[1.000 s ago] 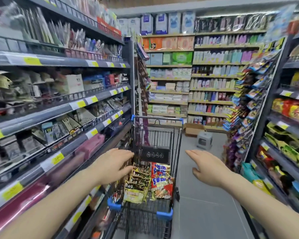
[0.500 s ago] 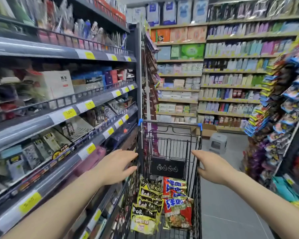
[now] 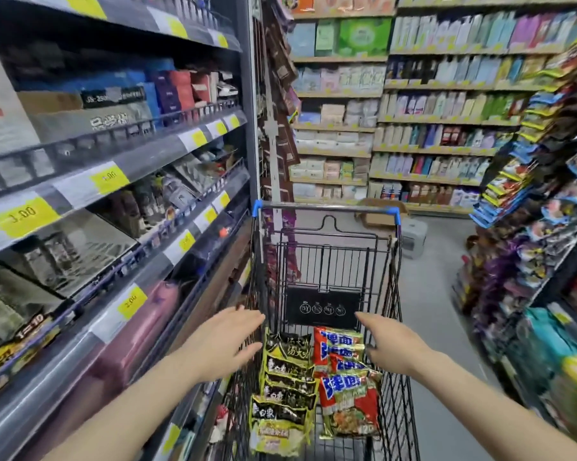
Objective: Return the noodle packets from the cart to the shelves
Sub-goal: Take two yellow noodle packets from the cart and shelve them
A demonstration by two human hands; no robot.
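I have come closer to the shopping cart [image 3: 327, 261]; both hands, left hand [image 3: 224, 341] and right hand [image 3: 390, 344], now reach open and empty above its noodle packets [image 3: 313, 387], so picking begins.

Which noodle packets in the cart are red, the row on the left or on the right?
The right row, below the right hand, is red; the left row is black and yellow.

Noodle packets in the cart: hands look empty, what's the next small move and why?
Probably lower one hand onto the top packet of a stack and grip it. Both the left hand and right hand hover open above the cart, holding nothing, while the black-and-yellow packets and red packets all lie in the basket.
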